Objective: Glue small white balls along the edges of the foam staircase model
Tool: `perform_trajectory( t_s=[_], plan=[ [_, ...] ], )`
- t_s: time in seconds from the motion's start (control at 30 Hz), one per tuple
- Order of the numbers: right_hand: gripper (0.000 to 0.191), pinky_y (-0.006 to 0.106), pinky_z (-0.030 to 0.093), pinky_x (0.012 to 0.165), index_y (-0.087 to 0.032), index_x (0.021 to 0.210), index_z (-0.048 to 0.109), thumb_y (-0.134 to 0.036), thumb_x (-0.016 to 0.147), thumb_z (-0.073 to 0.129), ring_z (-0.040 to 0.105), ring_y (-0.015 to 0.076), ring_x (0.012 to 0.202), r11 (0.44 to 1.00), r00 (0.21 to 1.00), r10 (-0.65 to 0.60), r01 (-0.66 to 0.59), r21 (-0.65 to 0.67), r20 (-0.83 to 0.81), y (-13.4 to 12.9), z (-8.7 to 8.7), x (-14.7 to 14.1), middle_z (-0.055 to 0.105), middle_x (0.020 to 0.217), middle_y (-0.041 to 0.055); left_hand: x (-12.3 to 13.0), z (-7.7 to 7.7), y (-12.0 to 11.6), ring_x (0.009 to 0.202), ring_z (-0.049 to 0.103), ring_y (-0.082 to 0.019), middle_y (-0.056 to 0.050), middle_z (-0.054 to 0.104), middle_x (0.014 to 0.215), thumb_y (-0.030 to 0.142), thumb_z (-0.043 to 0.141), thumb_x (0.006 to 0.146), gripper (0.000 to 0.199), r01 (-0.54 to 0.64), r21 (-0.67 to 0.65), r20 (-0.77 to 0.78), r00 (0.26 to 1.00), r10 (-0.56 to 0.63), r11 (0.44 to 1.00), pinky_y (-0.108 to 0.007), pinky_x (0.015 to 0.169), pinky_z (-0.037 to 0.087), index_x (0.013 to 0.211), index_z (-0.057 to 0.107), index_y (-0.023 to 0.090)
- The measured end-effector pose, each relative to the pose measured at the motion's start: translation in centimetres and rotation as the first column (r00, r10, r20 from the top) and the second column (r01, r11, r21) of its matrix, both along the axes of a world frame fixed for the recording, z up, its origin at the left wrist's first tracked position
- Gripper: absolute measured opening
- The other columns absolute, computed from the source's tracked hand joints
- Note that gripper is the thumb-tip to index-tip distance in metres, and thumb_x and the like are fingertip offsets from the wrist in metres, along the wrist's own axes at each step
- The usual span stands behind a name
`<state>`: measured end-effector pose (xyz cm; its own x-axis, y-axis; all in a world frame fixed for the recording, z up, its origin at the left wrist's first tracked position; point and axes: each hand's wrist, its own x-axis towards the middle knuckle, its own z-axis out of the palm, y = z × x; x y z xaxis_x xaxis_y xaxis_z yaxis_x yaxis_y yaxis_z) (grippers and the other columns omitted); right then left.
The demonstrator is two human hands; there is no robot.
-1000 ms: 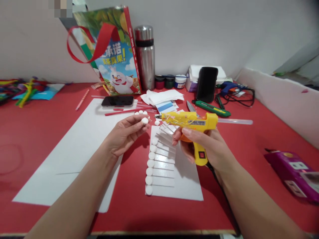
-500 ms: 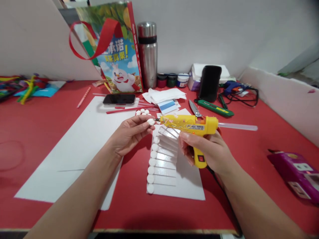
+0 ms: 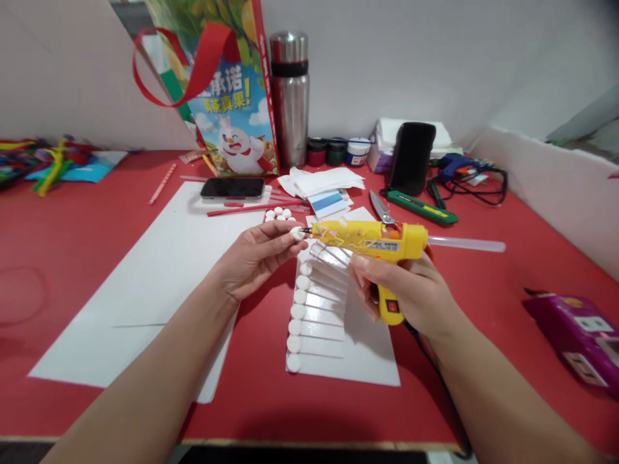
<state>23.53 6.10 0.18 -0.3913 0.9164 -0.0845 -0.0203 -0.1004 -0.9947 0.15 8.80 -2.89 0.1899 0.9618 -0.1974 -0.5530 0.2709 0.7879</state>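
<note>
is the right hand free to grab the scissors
Probably not: the right hand is wrapped around the yellow hot glue gun, which hides part of the scissors from this view.

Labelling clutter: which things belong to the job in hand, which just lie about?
Seemingly in the job:
glue gun, in right hand
white disc, in left hand
row of discs along white card

Apparently just lying about:
picture bag
steel flask
flat phone
green cutter
purple packet

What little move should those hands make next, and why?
Perhaps dab a little glue onto the white piece: the left hand pinches it, and the right hand holds the yellow glue gun with its nozzle right at it.
</note>
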Motion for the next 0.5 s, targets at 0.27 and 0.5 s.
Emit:
perform_trajectory(
  t_s=[0.27, 0.5],
  plan=[
    [0.039, 0.024, 0.034, 0.038, -0.019, 0.062, 0.056, -0.044, 0.089, 0.067, 0.050, 0.0112, 0.037, 1.000, 0.999, 0.021, -0.022, 0.013, 0.026, -0.04, -0.06, 0.01, 0.055, 0.048, -0.0015, 0.05, 0.12, 0.10, 0.079, 0.077, -0.014, -0.006, 0.078, 0.091, 0.004, 0.086, 0.070, 0.025, -0.009, -0.018, 0.016, 1.000, 0.009, 1.000, -0.016, 0.076, 0.063, 0.093, 0.078, 0.008],
    [0.040, 0.024, 0.034, 0.038, -0.019, 0.063, 0.056, -0.047, 0.089, 0.068, 0.050, 0.0111, 0.036, 0.999, 0.999, 0.030, -0.030, 0.010, 0.034, 0.09, -0.26, 0.07, 0.055, 0.049, -0.0018, 0.00, 0.32, 0.18, 0.077, 0.077, -0.013, -0.005, 0.078, 0.085, 0.002, 0.086, 0.070, 0.026, -0.028, -0.027, 0.036, 0.999, 0.029, 0.999, -0.014, 0.073, 0.063, 0.094, 0.078, 0.007]
  ],
)
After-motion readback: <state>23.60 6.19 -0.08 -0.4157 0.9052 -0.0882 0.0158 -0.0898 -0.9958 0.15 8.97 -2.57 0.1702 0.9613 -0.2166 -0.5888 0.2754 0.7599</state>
